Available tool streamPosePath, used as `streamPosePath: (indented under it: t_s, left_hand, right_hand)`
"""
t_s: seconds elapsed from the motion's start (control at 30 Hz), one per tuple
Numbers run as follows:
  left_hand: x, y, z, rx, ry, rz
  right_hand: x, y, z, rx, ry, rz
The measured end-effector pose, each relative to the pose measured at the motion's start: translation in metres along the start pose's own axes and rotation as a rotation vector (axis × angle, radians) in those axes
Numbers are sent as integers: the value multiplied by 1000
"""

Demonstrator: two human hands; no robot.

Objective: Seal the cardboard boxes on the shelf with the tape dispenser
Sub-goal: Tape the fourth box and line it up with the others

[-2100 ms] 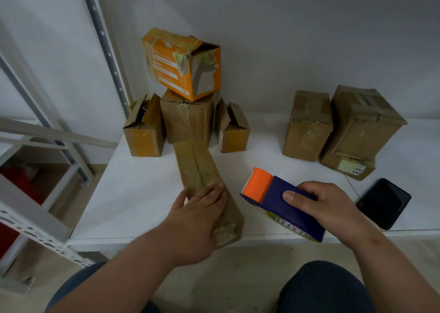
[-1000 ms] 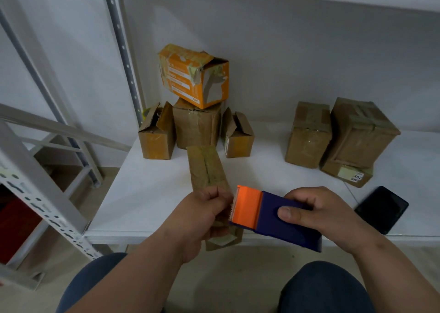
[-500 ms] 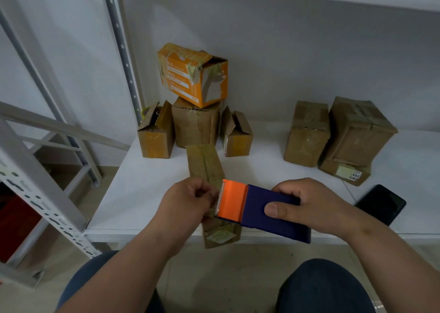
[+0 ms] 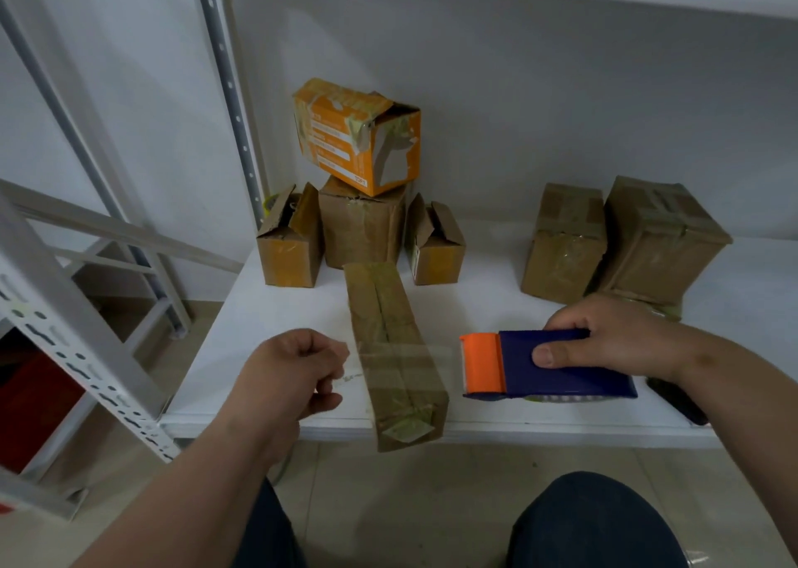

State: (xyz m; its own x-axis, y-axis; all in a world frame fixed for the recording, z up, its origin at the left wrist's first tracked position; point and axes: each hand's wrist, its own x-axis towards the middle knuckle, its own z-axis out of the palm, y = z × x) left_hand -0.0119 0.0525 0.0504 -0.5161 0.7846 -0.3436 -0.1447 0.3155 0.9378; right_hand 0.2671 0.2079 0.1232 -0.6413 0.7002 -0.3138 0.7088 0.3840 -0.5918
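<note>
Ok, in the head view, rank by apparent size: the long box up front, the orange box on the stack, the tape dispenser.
1. long box, largest, though it lies nearest the camera.
2 and 3. orange box and tape dispenser look alike; the dispenser is nearer and partly under the right hand, so no ranking.

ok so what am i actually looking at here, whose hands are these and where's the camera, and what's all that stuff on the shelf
There is no machine here. The camera sits on a person's head and looks down, so the two bare arms are their own. The right hand grips a blue tape dispenser with an orange front. The left hand pinches the free end of clear tape, stretched across a long cardboard box that lies on the white shelf with its near end past the front edge. Behind it stand two small open boxes either side of a taller one carrying a tilted orange box. To the right are more brown boxes, some taped, and a dark flat object, partly hidden by the right arm.
</note>
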Motion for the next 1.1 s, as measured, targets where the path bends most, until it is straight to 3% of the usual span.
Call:
streamPosePath:
  t_s: [0.23, 0.7, 1.1]
  left_hand:
    - [-2, -20, 11, -82, 40, -74]
    - [4, -44, 20, -129, 93, -141]
    - [-2, -58, 33, -207, 95, -241]
  right_hand:
    - [26, -17, -14, -212, -128, 121]
    - [63, -32, -14, -443, -236, 159]
    - [70, -14, 4, -337, -261, 194]
